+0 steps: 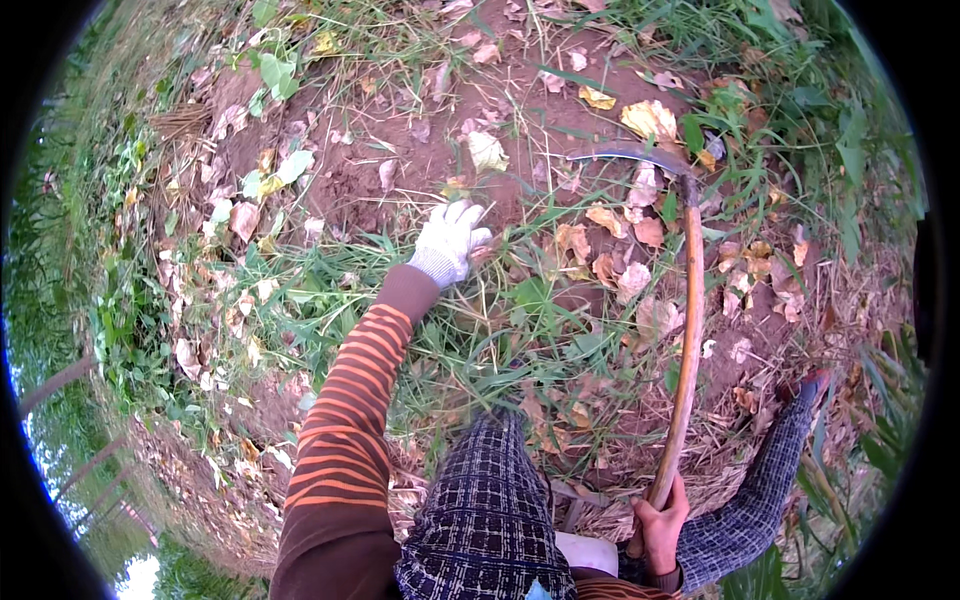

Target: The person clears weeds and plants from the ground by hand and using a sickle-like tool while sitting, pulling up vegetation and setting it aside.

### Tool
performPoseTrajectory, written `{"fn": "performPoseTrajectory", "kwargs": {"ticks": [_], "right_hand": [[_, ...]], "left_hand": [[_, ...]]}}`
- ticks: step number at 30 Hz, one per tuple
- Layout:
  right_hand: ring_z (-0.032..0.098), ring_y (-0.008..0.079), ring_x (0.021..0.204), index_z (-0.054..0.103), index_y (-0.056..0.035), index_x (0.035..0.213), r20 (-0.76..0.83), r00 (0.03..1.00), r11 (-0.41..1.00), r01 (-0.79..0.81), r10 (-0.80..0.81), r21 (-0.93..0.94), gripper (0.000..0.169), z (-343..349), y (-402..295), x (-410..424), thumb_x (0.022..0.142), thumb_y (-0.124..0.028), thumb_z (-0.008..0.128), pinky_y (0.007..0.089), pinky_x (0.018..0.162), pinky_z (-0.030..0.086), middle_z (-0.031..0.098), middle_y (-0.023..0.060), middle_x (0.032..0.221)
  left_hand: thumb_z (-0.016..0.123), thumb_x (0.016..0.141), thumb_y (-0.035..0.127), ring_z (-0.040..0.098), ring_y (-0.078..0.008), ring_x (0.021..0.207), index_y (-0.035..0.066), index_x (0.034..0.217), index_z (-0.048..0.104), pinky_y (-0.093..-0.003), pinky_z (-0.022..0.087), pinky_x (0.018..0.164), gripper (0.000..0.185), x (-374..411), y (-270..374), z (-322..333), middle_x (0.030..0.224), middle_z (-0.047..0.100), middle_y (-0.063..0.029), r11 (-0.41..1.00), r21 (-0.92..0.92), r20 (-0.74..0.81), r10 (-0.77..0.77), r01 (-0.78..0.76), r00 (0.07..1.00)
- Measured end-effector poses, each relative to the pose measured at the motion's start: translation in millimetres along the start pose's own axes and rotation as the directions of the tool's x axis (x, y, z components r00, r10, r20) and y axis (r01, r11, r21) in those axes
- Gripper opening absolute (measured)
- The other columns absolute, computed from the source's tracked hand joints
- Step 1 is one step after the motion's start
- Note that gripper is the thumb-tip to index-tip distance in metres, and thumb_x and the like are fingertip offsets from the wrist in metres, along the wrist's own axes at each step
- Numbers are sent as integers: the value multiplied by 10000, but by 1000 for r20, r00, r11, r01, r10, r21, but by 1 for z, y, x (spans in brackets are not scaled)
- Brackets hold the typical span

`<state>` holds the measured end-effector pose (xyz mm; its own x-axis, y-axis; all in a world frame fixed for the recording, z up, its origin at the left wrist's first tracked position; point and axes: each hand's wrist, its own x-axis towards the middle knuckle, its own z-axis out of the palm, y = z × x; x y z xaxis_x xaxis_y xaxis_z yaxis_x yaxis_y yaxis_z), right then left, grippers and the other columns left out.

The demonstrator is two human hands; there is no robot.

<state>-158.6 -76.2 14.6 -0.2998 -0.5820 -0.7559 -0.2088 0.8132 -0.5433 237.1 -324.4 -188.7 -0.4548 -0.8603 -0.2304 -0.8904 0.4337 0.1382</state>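
Observation:
My left hand [451, 237], in a white knitted glove, reaches to the ground with its fingers curled among grass stems; whether it grips any of them is hard to tell. Pulled green grass [487, 315] lies in a loose heap just below and beside it. Bare, my right hand [660, 523] is closed around the lower end of a sickle's long, slightly bent wooden handle [694, 300]. The curved metal blade [634, 152] lies at the handle's far end, low over the soil near dry leaves, its tip pointing left.
Reddish soil [352, 180] with scattered dry leaves [487, 151] spreads ahead. Taller green plants [847, 142] stand at the right. My knee in checked cloth [495, 480] is close below the grass heap. Tree trunks [56, 386] show at the far left.

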Motion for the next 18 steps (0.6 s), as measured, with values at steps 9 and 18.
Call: {"fn": "performPoseTrajectory", "kwargs": {"ticks": [9, 18], "right_hand": [[466, 70, 555, 456, 13, 1183, -28, 999, 999, 38, -38, -33, 566, 1, -6, -6, 654, 107, 635, 212, 467, 405, 485, -3, 718], [450, 67, 528, 455, 18, 1212, -58, 998, 1000, 14, -15, -16, 597, -24, 18, -15, 647, 112, 623, 209, 425, 374, 468, -9, 703]], "left_hand": [[545, 839, 333, 625, -259, 850, 160, 989, 598, -372, 482, 808, 235, 13, -2, -18, 860, 660, -86, 952, -138, 407, -197, 274, 892], [530, 815, 443, 639, -290, 858, 169, 1035, 629, -408, 511, 767, 365, -41, 7, -31, 943, 667, -105, 937, -119, 479, -237, 330, 845]]}}
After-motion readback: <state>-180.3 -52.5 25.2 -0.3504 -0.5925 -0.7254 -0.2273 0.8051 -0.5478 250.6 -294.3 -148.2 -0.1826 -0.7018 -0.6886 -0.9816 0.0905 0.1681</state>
